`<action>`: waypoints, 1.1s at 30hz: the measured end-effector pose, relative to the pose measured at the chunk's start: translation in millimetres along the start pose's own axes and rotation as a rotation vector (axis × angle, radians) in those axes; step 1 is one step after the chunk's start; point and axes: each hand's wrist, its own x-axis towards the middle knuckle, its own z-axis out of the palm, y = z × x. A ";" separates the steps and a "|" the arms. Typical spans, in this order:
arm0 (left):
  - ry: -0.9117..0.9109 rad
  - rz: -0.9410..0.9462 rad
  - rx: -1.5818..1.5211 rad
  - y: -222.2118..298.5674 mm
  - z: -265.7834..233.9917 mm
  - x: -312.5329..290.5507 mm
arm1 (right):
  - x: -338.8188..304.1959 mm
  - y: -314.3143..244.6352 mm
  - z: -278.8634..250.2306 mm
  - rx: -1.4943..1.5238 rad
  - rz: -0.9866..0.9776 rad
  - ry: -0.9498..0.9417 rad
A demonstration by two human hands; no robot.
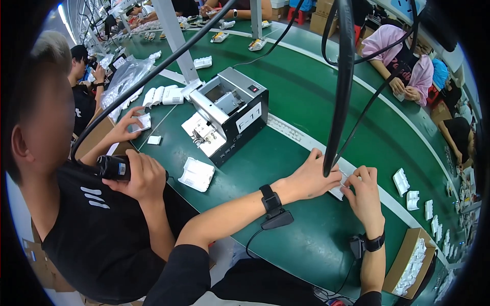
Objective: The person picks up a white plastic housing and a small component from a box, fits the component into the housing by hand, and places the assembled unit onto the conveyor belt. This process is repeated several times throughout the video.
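Observation:
A small white plastic piece (337, 193) is at the far edge of the green work surface, partly covered by my fingers. My left hand (315, 177) reaches across to it, with fingers bent and closed on its left side. From the right, my right hand (364, 193) pinches the same piece, its thumb and fingertips close to my left fingers. What lies beneath the fingertips is hidden. Each wrist wears a black strap with a small device, the left one (273, 206) and the right one (368, 245). A thick black cable (343, 86) hangs just in front of my left hand.
Left of my hands stands a grey-and-black machine (237, 112); a white plastic shell (197, 174) lies near it. A cardboard box (408, 265) of white parts is at lower right. Beside me a co-worker's hand holds a black cylindrical tool (115, 168). White shells rest on the green conveyor (301, 71).

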 end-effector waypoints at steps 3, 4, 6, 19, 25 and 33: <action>-0.004 0.016 -0.014 8.6 -0.6 -0.7 | -3.4 1.0 -1.9 0.027 0.002 -0.057; -0.008 0.020 -0.009 8.9 -0.3 -3.1 | -2.5 1.3 -2.8 0.052 0.002 -0.109; -0.033 -0.006 -0.044 10.8 -1.7 -6.7 | 0.4 -0.5 -2.3 0.061 0.000 -0.145; -0.114 -0.204 0.052 41.2 -19.1 6.0 | -1.5 4.5 3.5 -0.106 -0.119 -0.140; -0.163 -0.293 -0.006 51.5 -17.1 -8.4 | -5.2 -6.2 1.7 -0.085 -0.142 -0.153; -0.088 -0.261 0.083 59.9 -14.1 -6.6 | 2.4 -7.5 -1.9 0.105 -0.116 -0.294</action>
